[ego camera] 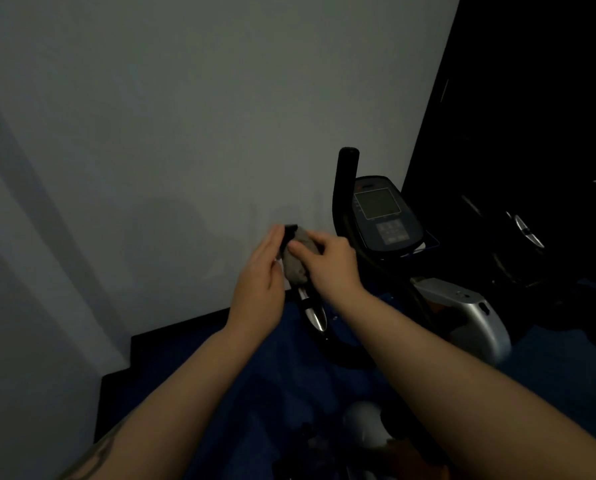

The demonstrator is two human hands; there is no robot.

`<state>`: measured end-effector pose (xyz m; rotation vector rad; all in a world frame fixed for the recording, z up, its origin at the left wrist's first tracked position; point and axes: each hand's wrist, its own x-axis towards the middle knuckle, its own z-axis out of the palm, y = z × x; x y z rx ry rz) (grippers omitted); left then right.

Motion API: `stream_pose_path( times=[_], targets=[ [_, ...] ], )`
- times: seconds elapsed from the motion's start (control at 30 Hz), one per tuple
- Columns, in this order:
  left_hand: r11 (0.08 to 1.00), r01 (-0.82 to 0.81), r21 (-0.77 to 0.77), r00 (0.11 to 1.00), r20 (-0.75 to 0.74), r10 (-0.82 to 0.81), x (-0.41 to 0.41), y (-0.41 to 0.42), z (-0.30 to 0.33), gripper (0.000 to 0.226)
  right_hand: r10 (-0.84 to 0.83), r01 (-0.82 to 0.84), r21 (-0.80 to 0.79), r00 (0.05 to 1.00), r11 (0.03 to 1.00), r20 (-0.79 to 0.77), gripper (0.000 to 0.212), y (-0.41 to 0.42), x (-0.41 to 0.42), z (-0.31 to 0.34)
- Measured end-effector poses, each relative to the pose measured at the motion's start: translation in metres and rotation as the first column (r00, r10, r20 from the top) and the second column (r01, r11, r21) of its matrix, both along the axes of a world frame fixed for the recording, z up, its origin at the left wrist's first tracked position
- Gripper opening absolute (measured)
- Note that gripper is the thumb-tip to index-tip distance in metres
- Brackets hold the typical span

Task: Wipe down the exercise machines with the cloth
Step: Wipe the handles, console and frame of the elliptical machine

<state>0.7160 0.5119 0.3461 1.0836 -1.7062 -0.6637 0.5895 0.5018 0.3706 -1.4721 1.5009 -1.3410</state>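
The grey cloth is bunched over the upper end of the exercise bike's left handlebar, wrapped around the black grip so that only the bar's black tip above it and the chrome section below it show. That placement suits the job: with the cloth folded round the bar, a single slide or twist would wipe the whole circumference of the grip at once.

The right hand lies over the cloth from the right, fingers curled onto the fabric and thumb across its front, clasping cloth and bar together. It appears to be the working hand. The left hand stands on the far side, palm turned inward and fingers nearly straight and together, touching the cloth and the bar's tip flat rather than closing round them; it seems to be steadying the bundle so the cloth does not slip off the end. Both forearms reach forward and slightly upward from the bottom of the view, converging on the handlebar, wrists roughly level.

The bike's console, with its blank screen and keypad, sits just to the right of the hands, apart from them, and the second handlebar rises behind it. The silver frame housing lies lower right. A plain wall fills the background, with dark blue flooring below. The room is dim, so finer details of the cloth are hard to tell.
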Motion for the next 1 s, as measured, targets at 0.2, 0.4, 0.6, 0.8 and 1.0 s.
stream_pose_path(
  times=[0.2, 0.4, 0.6, 0.8, 1.0],
  targets=[
    [1.0, 0.008, 0.013, 0.999, -0.048, -0.007, -0.008, 0.01, -0.008, 0.047, 0.207, -0.185, 0.147, 0.966, 0.972, -0.154, 0.029, 0.032, -0.026, -0.018],
    [0.999, -0.001, 0.048, 0.999, -0.051, 0.003, -0.025, 0.026, -0.019, 0.049, 0.23, -0.214, 0.093, 0.947, 0.972, -0.222, 0.024, 0.048, -0.033, -0.02],
    [0.998, -0.045, 0.048, 0.999, 0.01, 0.044, -0.043, 0.043, -0.03, 0.05, 0.56, -0.43, 0.372, 0.502, 0.823, -0.659, 0.029, 0.069, -0.103, -0.007],
    [0.994, -0.107, 0.018, 0.99, 0.092, 0.105, -0.058, 0.062, -0.044, 0.054, 0.563, -0.465, 0.352, 0.468, 0.812, -0.681, 0.044, 0.069, -0.105, -0.013],
    [0.99, -0.121, 0.074, 0.988, 0.107, 0.113, -0.055, 0.081, -0.042, 0.056, 0.541, -0.417, 0.381, 0.391, 0.826, -0.745, 0.044, 0.064, -0.137, 0.0]
  ],
)
